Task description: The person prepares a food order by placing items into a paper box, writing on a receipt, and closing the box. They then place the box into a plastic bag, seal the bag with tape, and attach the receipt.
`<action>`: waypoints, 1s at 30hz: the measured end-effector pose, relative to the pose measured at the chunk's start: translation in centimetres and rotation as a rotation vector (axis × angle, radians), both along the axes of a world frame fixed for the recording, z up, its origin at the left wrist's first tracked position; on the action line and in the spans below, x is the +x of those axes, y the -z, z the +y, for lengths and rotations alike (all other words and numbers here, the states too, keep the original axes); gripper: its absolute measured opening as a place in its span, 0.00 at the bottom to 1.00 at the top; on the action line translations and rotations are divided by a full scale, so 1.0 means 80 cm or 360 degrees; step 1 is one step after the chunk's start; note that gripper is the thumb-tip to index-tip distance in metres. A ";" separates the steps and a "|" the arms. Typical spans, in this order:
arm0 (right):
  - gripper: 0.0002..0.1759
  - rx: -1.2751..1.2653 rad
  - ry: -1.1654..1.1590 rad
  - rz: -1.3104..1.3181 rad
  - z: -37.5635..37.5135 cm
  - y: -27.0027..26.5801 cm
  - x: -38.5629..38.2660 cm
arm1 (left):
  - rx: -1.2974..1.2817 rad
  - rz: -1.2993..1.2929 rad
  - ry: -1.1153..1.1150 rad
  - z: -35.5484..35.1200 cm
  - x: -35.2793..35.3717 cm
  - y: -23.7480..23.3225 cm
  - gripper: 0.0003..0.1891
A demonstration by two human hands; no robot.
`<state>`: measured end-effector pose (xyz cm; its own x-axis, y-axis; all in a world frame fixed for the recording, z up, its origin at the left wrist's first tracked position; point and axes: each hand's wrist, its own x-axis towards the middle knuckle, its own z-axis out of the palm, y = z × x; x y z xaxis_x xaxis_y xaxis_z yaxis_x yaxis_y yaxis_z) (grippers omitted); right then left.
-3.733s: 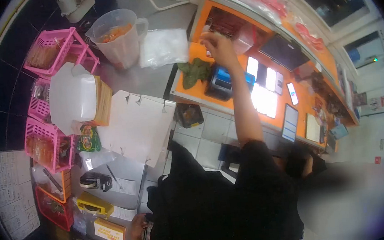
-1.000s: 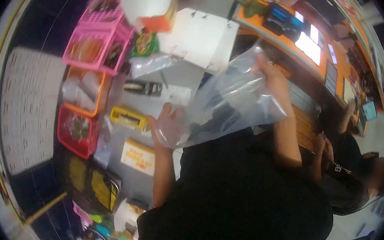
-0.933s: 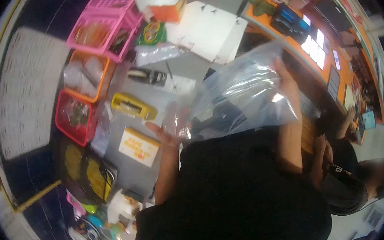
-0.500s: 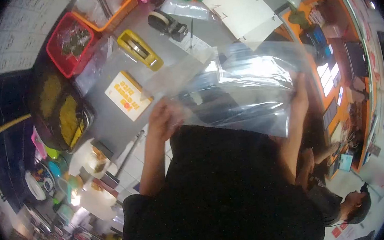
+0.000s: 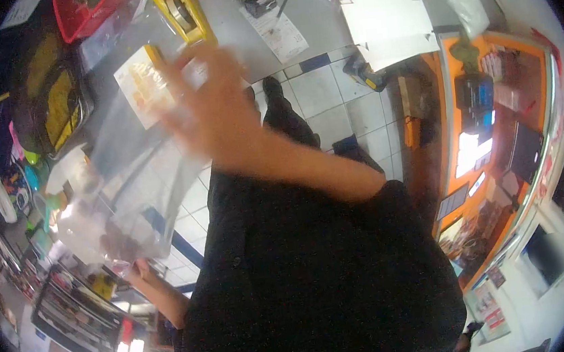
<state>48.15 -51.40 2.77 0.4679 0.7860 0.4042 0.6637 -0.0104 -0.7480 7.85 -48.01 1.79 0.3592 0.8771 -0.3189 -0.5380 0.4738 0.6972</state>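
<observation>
While the clear plastic bag (image 5: pixel 129 170) hangs stretched above the tiled floor (image 5: pixel 329 97), I see the right hand (image 5: pixel 219 117), blurred, with its fingers splayed apart against the bag's upper end, just in front of a white-and-orange box (image 5: pixel 138 88) on the counter. The left hand (image 5: pixel 133 263) meets the bag's lower end, but the film hides its fingers, so I cannot tell whether they are closed.

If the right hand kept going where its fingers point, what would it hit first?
Likely the clear plastic bag, which the blurred right hand seems to touch; past it, the white and orange box on the counter. Depth is unclear.
</observation>
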 end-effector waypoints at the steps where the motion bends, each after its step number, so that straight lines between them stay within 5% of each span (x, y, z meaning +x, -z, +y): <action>1: 0.24 0.0064 -0.0503 0.0507 0.000 -0.008 -0.025 | 0.0035 0.0361 -0.0144 -0.013 0.003 -0.012 0.19; 2: 0.22 0.0179 -0.0987 0.1005 -0.007 -0.019 -0.049 | 0.0094 0.0871 -0.0229 -0.032 0.033 -0.038 0.19; 3: 0.24 0.0000 -0.1447 0.1054 -0.014 -0.023 -0.071 | 0.0147 0.1383 -0.0304 -0.049 0.056 -0.055 0.19; 4: 0.23 -0.0052 -0.1603 0.1232 -0.025 -0.033 -0.082 | 0.0119 0.1359 -0.0249 -0.059 0.067 -0.061 0.20; 8: 0.19 -0.0344 -0.1683 0.1210 -0.031 -0.020 -0.116 | 0.0047 0.1473 -0.0275 -0.093 0.080 -0.064 0.23; 9: 0.15 -0.0037 -0.1617 0.1142 -0.031 -0.008 -0.115 | 0.0029 0.1387 -0.0239 -0.097 0.085 -0.064 0.24; 11: 0.12 -0.0097 -0.1807 0.1048 -0.027 0.012 -0.115 | 0.0113 0.1464 -0.0282 -0.103 0.102 -0.057 0.24; 14: 0.09 -0.0033 -0.1707 0.1137 -0.022 0.024 -0.102 | 0.0039 0.1877 -0.0289 -0.102 0.109 -0.056 0.12; 18: 0.09 0.0225 -0.1249 0.0945 -0.016 0.022 -0.075 | 0.0613 0.2699 -0.0169 -0.087 0.121 -0.051 0.08; 19: 0.09 0.0296 -0.1206 0.0864 -0.014 0.023 -0.064 | 0.0754 0.3170 -0.0207 -0.083 0.115 -0.045 0.05; 20: 0.09 0.0367 -0.1160 0.0782 -0.011 0.025 -0.051 | 0.0803 0.2744 -0.0266 -0.087 0.058 -0.029 0.05; 21: 0.10 0.0316 -0.1163 0.0562 -0.010 0.026 -0.031 | 0.0871 0.2760 -0.0406 -0.084 0.036 -0.024 0.05; 25: 0.12 0.0241 -0.1129 0.0729 -0.022 0.030 -0.020 | 0.0648 0.2830 -0.0755 -0.069 0.077 -0.024 0.07; 28: 0.16 0.0041 -0.1261 0.1067 -0.024 0.028 -0.052 | -0.0294 0.1162 -0.0739 -0.042 0.135 -0.036 0.13; 30: 0.20 0.0076 -0.1348 0.1210 -0.014 0.050 -0.076 | -0.0309 0.1108 -0.0766 -0.055 0.117 -0.004 0.18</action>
<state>42.05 -52.55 -1.22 -0.0696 0.9572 0.2808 -0.1817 0.2646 -0.9471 17.19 -52.44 2.11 -0.3697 0.7908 -0.4878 -0.1914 0.4490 0.8728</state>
